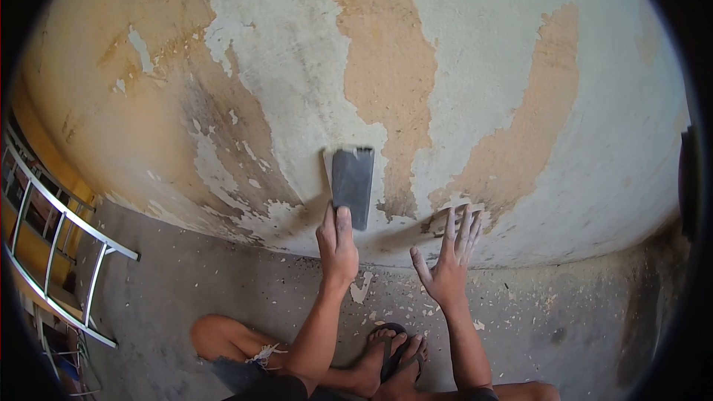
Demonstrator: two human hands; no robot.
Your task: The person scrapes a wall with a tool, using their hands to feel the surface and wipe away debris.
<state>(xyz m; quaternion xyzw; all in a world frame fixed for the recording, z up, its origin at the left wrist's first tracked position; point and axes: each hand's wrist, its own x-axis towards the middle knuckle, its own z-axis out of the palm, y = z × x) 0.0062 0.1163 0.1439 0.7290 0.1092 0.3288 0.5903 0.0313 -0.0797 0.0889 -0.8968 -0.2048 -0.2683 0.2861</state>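
My left hand (pixel 338 246) grips the handle of a wide scraper (pixel 352 182), thumb along its back. The dark blade lies flat against the lower part of a wall (pixel 297 67) with peeling pale paint and bare tan patches. My right hand (pixel 448 254) is spread with fingers apart, its fingertips resting on the wall just right of the scraper, near a dark flaked spot. It holds nothing. I am crouched, with my knee (pixel 215 336) and my feet in flip-flops (pixel 394 353) below the hands.
Paint flakes (pixel 362 289) litter the grey concrete floor (pixel 186 282) along the wall's base. A metal ladder (pixel 56 252) leans at the far left. A dark edge shows at the right border.
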